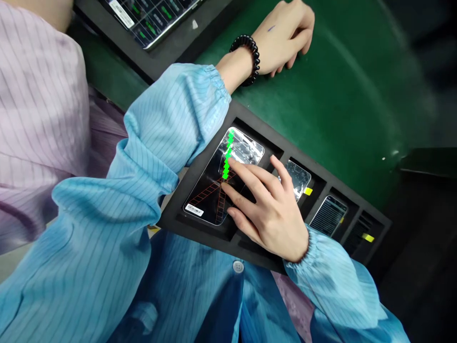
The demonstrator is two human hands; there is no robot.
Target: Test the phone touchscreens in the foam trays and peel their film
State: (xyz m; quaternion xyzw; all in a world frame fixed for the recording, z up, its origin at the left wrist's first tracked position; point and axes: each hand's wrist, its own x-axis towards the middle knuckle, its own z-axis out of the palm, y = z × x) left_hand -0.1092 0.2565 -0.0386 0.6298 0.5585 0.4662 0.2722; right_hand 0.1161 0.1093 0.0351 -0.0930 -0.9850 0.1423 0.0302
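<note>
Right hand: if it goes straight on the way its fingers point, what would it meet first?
The right hand rests on the panel; past its upper end, it would probably meet the left sleeve first, though depth is unclear.

Head camera, tilted, looking down close over foam tray (205, 232).

Panel (209, 193) under the right hand (267, 209): glossy black, glass-like, mirror-smooth. Clear film (250, 150) at its top end is crinkled, shiny plastic. White label (194, 210) looks like paper. Tray (193, 231): matt black foam, soft edges, no sheen. Table (339, 119): green mat, smooth, dull rubbery finish with a faint glare. Sleeve (160, 138): thin blue woven cloth, fine pinstripe, slight satin sheen. Neighbour's smock (35, 95): same weave, pink. Bracelet (250, 57): glossy black plastic coil.
</note>
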